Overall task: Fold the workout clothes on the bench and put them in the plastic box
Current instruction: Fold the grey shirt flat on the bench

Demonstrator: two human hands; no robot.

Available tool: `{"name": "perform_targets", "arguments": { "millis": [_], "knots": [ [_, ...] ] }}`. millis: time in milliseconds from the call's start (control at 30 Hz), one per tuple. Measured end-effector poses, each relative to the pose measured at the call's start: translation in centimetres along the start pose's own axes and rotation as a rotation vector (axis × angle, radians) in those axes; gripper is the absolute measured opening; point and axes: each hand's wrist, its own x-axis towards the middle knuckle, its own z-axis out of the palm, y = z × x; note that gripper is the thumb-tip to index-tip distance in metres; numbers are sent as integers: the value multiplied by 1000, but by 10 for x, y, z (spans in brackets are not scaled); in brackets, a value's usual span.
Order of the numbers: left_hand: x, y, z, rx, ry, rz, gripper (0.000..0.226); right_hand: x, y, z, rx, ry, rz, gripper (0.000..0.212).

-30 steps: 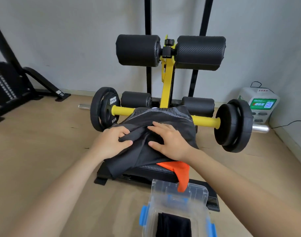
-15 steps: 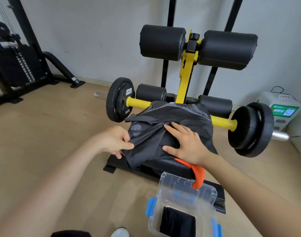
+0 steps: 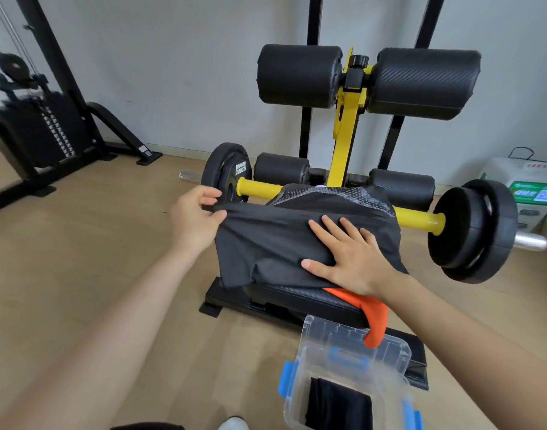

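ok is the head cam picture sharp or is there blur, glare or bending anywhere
Head view: mostly sharp on the hands, left pinching and right pressing flat on the dark shirt; the plastic box at the bottom edge is smeared; straight rack posts lean from wide-angle distortion; lighting is soft and even, with only a small glint on the bar end.

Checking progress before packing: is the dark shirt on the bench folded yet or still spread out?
Still spread. The dark shirt drapes loosely over the bench; the left hand pinches its edge, the right hand presses it flat.
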Motion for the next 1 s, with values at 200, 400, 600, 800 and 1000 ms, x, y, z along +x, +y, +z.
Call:
{"name": "perform_targets", "arguments": {
  "millis": [200, 400, 600, 800, 1000],
  "knots": [
    [-16, -15, 11, 206, -176, 26, 14, -1, 5, 3, -7, -2, -18, 93],
    [-41, -7, -17, 318, -619, -5, 37, -7, 2, 4, -55, 137, -86, 89],
    [-63, -29, -16, 508, -621, 340, 47, -24, -21, 9, 85, 167, -467, 53],
    [-60, -40, -26, 492, -582, 405, 20, -29, -24, 21, -16, 148, -493, 43],
    [-48, -29, -46, 571, -513, 422, 20, -30, -22, 24, 84, 188, -472, 41]
  ]
}}
